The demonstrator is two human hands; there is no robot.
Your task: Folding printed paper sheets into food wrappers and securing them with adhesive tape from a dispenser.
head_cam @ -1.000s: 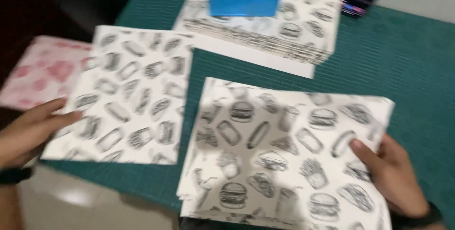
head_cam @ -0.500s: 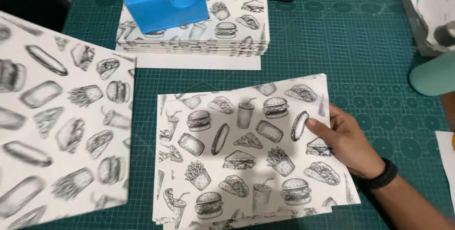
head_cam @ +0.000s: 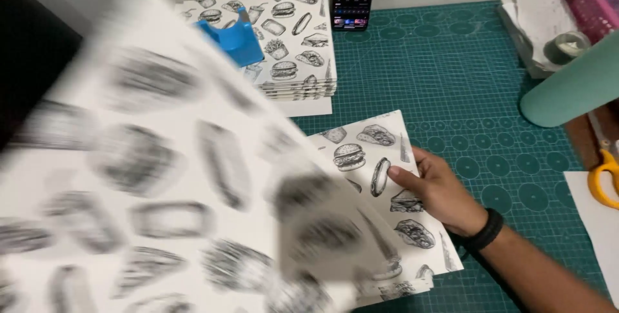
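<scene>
Printed sheets (head_cam: 387, 184) (blurred one nearer) cover green cutting mat (head_cam: 464, 74).

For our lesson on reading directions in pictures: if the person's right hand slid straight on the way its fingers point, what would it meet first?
The right hand points left across the printed paper sheets it rests on. Going straight on, it would probably first meet the large blurred printed sheet in the foreground, though that sheet may be raised above the hand's path.

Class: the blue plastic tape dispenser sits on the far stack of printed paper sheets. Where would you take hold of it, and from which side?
Take the blue plastic tape dispenser across its two flat side walls, coming down from above. It sits on the stack of food-print paper sheets, so nothing can slide under it. A blurred printed sheet hides its near left side, so a grip from the right looks safer.
</scene>
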